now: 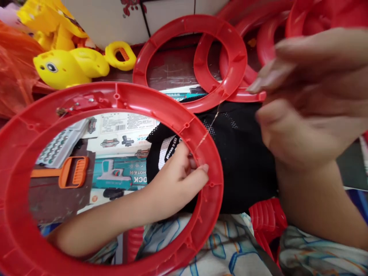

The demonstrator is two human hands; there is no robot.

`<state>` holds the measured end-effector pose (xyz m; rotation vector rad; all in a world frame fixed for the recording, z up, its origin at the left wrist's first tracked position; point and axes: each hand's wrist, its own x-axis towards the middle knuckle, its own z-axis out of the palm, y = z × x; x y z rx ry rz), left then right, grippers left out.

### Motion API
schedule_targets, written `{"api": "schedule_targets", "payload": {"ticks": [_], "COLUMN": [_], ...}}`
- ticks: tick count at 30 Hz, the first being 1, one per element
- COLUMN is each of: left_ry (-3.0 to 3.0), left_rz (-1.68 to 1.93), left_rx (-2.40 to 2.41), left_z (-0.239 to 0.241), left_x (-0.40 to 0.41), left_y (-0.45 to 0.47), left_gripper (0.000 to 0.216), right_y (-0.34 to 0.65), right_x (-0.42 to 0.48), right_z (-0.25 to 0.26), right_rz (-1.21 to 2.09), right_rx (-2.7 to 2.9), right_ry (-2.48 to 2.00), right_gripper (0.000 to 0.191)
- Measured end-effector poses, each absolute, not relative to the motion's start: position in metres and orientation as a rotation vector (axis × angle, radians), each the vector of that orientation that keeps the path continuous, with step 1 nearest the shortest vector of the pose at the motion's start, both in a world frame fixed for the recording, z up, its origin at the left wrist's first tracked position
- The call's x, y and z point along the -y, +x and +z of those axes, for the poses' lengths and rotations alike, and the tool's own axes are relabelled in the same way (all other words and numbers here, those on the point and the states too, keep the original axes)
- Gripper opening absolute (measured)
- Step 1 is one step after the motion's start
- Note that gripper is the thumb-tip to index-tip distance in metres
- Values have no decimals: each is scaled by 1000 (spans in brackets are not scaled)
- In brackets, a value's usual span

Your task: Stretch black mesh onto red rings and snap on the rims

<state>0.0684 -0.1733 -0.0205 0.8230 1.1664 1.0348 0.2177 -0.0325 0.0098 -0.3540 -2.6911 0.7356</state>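
A large red plastic ring (211, 168) with a ribbed, open underside takes up the left and middle of the view. My left hand (184, 172) reaches through its centre and is closed on the right part of the rim, thumb on the near side. A thin pale strand (211, 126) slants up from the rim near these fingers. My right hand (313, 96) is raised at the right, apart from the ring and blurred by motion. Its thumb and fingers are apart, with nothing visible between them. Inside the ring's far rim sits a small red part with metal screws (89, 102).
More red rings (184, 25) lie at the back. Yellow toy parts (71, 67) and an orange bag (17, 69) are at the left. An orange handle (73, 172), a clear case of small balls (61, 147), printed boxes (115, 168) and black cloth (241, 161) lie below.
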Motion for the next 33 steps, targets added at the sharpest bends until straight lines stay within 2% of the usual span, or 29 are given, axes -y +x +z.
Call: {"api": "schedule_targets", "payload": {"ticks": [6,11,14,21,25,28,33], "left_ry": [753,773,765,752,745,789,810], "left_rz": [1092,1113,1121,1139,1105,1069,1023], "left_rx": [-1227,-1278,-1277,-1234,-1248,-1256,-1221], "left_z": [-18,-19,-22,-24,-26,-28,-24], "left_x": [177,178,177,172,171,170,168], "left_y": [66,67,67,67,67,64,59], "left_gripper": [13,14,15,15,16,18,22], "right_y": [228,219,215,216,214,213,214], "right_x": [27,26,26,30,35,39,39], "right_z": [21,11,8,9,8,10,7], "right_rz": [1198,1649,1820,1850,1813,1774,1429], "right_rx": [2374,1519,1345,1312,1382,1463,1934], "right_ry": [-414,-177,-101,-103,-98,-139,-416], "right_gripper": [39,26,24,26,41,41,39]}}
